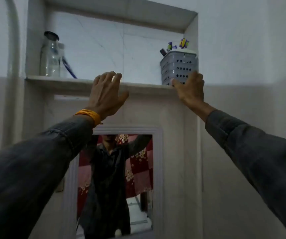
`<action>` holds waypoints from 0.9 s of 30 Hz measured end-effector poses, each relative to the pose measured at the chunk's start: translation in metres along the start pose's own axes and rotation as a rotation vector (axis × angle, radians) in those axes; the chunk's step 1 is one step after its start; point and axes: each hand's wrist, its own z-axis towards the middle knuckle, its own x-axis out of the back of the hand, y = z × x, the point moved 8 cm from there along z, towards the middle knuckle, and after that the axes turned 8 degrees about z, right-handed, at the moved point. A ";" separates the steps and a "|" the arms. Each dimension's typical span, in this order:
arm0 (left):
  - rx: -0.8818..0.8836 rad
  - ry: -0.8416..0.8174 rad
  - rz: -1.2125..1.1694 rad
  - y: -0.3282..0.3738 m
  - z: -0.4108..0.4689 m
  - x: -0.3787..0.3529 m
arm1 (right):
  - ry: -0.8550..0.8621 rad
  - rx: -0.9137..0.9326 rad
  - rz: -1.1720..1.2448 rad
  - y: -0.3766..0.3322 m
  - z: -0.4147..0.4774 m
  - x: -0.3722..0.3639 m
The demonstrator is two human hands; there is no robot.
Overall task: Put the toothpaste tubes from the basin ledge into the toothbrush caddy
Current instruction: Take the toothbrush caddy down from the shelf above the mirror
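A grey perforated toothbrush caddy (178, 66) stands at the right end of a wall niche, on its shelf (61, 81). Several colourful brush handles stick out of its top. My right hand (189, 89) is raised against the caddy's lower front, fingers spread over it; whether it grips the caddy is unclear. My left hand (107, 94) is lifted to the shelf edge near the middle, fingers apart, holding nothing. No toothpaste tube and no basin ledge are visible.
A clear glass bottle (50, 56) with a dark cap stands at the shelf's left end, a blue-handled item (69, 69) leaning beside it. Below the niche hangs a white-framed mirror (157, 169) reflecting a person with raised arms. A white pipe (13, 49) runs up the left wall.
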 end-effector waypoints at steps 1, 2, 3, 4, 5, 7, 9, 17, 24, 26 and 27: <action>-0.007 -0.010 -0.021 0.006 0.014 -0.008 | -0.006 -0.029 0.023 0.005 0.012 0.000; 0.004 -0.058 -0.029 0.010 0.024 -0.016 | -0.025 -0.056 0.036 0.008 0.021 -0.003; -0.008 -0.073 -0.018 0.017 0.036 -0.024 | -0.030 -0.069 0.053 0.012 0.032 -0.007; -0.001 -0.135 0.004 0.022 0.045 -0.033 | -0.044 -0.081 0.075 0.014 0.040 -0.012; -0.005 -0.171 0.028 0.025 0.053 -0.042 | -0.043 -0.090 0.095 0.017 0.049 -0.018; -0.019 -0.266 0.101 0.027 0.062 -0.058 | -0.022 -0.111 0.142 0.021 0.061 -0.027; -0.008 -0.313 0.159 0.024 0.066 -0.068 | 0.009 -0.128 0.169 0.024 0.071 -0.034; 0.060 -0.472 0.178 0.021 0.068 -0.075 | 0.077 -0.201 0.180 0.022 0.074 -0.034; 0.056 -0.436 0.115 0.028 0.052 -0.059 | 0.089 -0.193 0.210 -0.002 0.047 -0.003; 0.054 -0.359 0.031 0.030 0.039 -0.049 | 0.086 -0.176 0.242 -0.009 0.031 0.008; 0.057 -0.305 -0.039 0.033 0.033 -0.042 | 0.090 -0.169 0.264 -0.012 0.022 0.015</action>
